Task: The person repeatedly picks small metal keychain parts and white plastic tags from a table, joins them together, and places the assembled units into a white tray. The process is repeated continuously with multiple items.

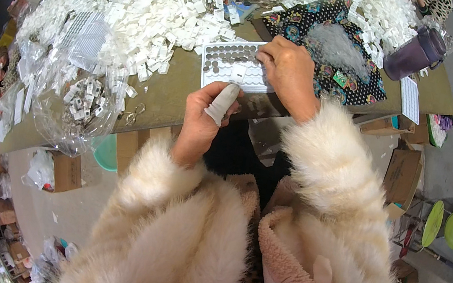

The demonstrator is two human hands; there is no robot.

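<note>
My left hand [202, 114] is closed, with a pale finger cot over the thumb, and pinches a small white plastic piece [238, 74] at the near side of a white tray [204, 66]. In the tray's round pockets sit several small grey discs [215, 57] that look like button cells. Over the tray's far right part is my right hand [290, 71], its thumb and forefinger pressed together by the discs. Whatever lies between those fingertips is hidden.
Heaps of small white plastic pieces [169, 3] cover the table behind and left. A clear plastic bag [73, 110] of pieces lies at left. Patterned dark cloth [303, 22] holds clear bits [335, 46]. A purple bottle [411, 55] stands right, near a white strip [409, 99].
</note>
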